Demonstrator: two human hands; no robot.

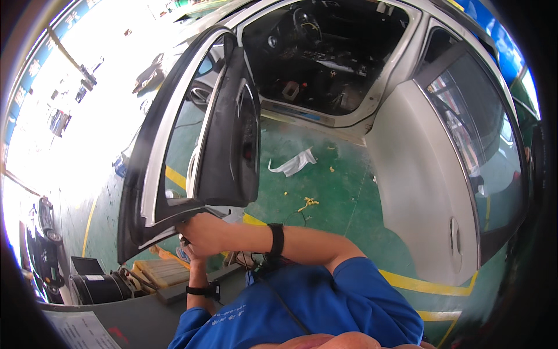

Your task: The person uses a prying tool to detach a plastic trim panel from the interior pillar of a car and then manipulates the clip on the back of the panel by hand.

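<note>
Both my hands meet at the near end of an open car door [154,157], which has a pale frame and a dark inner panel [229,139]. My right hand [200,231] reaches across my body to the door's rear edge, its fingers curled round something dark and small that I cannot make out. Just below it, my left hand [196,252] comes up from the lower edge, close against the right one. The right hand covers most of the left hand's fingers. Black bands circle both wrists.
Beyond stands the pale car with its dark cabin [325,64] exposed. Another open door [424,180] stands to the right. A white scrap [293,162] and yellow bits [308,202] lie on the green floor. At lower left are a black drum-shaped thing [100,288] and a grey surface [145,320].
</note>
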